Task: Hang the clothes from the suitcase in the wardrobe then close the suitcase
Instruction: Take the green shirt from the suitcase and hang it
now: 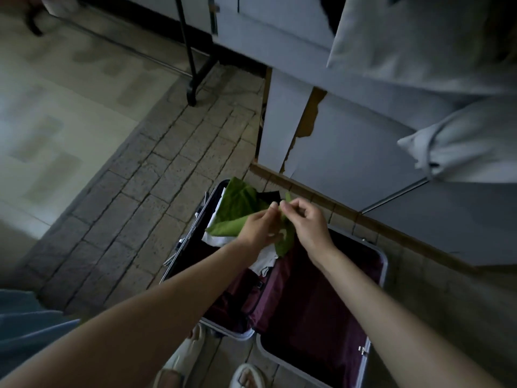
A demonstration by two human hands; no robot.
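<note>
Open suitcase (375, 298) lies on brick-patterned floor (156, 175); wardrobe (349, 141) beside.

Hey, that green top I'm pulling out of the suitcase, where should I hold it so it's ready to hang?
Probably along its top edge, coming from above. Both the left hand and the right hand already pinch the green garment near one bunched edge, while the rest trails down into the open suitcase. Sliding the hands apart along that edge should let it drape flat.
</note>
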